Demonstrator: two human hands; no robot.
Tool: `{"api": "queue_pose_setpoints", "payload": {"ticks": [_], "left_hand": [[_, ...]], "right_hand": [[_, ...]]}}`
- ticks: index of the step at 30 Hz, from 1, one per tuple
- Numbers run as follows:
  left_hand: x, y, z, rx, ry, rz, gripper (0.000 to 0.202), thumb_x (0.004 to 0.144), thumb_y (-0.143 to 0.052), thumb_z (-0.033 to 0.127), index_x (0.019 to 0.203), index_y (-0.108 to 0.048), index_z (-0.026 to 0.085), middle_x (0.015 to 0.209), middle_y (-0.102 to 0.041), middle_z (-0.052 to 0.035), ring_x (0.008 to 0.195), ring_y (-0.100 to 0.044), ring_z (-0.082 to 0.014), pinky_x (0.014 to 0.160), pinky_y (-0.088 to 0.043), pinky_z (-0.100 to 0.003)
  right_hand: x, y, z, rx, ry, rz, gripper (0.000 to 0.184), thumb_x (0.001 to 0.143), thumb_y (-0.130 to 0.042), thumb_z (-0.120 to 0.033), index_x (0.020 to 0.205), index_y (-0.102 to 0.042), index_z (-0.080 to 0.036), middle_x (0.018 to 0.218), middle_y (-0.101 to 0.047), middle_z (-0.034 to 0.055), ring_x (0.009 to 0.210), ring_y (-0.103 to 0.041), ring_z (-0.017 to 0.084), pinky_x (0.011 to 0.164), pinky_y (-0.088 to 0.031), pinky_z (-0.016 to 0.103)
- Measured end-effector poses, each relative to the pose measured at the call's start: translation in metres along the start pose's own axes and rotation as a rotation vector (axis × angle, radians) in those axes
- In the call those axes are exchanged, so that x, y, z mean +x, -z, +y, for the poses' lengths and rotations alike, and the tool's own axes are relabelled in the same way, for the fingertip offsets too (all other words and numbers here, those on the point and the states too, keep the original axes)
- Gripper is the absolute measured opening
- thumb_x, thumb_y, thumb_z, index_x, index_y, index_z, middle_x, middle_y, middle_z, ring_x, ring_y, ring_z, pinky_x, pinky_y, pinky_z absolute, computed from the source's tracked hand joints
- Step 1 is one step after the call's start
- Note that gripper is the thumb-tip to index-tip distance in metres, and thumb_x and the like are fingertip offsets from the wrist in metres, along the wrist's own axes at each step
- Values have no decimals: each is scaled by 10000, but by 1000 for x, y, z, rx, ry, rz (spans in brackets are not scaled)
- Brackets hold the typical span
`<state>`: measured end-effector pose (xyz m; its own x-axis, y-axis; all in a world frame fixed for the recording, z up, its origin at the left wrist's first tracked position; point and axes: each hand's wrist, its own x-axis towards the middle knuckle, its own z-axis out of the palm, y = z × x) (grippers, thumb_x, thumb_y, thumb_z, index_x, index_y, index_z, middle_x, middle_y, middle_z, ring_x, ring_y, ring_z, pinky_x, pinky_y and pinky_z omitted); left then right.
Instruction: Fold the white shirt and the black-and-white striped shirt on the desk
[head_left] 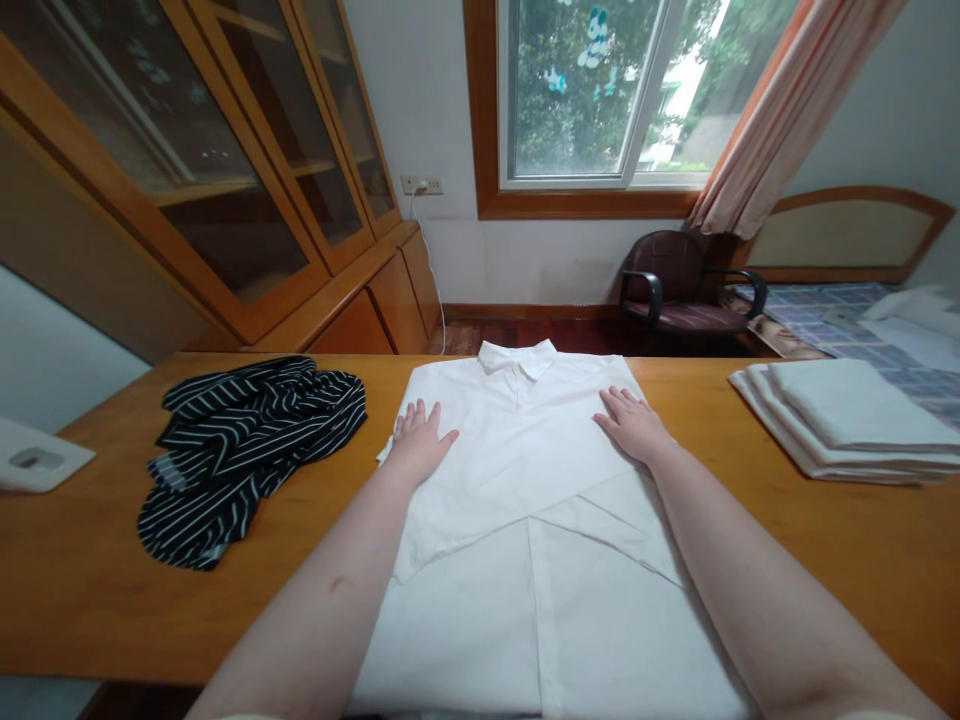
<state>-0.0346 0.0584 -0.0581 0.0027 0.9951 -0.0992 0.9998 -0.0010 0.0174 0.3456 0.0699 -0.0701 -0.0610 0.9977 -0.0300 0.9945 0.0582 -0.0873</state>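
left hand (418, 440) and right hand (632, 425) lie flat on the shirt (480, 620), grip released; uneven pressure could skew the folded sleeves (615, 515) (they overlap) or wrinkle the cloth.

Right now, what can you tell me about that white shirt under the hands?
The shirt is plain white, thin cloth by its look, lightly creased. It lies flat on the wooden table, collar at the far end, hem out of view near the person. Its sleeves are folded inward, crossing diagonally over the body; a straight seam runs down the middle. The left hand and right hand lie open and flat on it below the shoulders.
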Motion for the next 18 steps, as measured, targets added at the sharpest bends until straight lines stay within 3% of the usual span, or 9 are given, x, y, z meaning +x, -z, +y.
{"api": "queue_pose_setpoints", "payload": {"ticks": [3,9,13,18], "left_hand": [[3,-4,-5,-14,23,5,756,846,-287,625,1447,-232,168,1520,-146,-149,1392,-57,-340,1103,-103,-485],[8,-4,-14,-84,135,-35,989,715,-327,785,1464,-170,160,1521,-88,-176,1389,-46,-353,1097,-116,-511],[12,-6,-18,-113,150,-22,956,745,-316,747,1469,-151,144,1525,-86,-146,1394,-45,-331,1101,-119,-513],[17,-5,-29,-141,254,8,755,848,-218,596,1458,-217,152,1521,-162,-70,1387,-91,-343,1085,-136,-569]], "right_hand": [[0,-1,0,1,0,7,631,898,-257,-543,1415,-324,-185,1493,-267,72,1366,-228,247,1091,-215,435],[0,-2,1,-2,-5,12,634,896,-268,-545,1411,-330,-180,1491,-275,70,1366,-228,250,1091,-218,440],[1,-2,1,0,-2,17,636,896,-265,-546,1410,-334,-179,1490,-277,66,1364,-233,251,1092,-216,442],[2,-3,1,7,-9,9,635,895,-264,-552,1412,-329,-190,1491,-274,65,1366,-228,248,1092,-214,441]]}}
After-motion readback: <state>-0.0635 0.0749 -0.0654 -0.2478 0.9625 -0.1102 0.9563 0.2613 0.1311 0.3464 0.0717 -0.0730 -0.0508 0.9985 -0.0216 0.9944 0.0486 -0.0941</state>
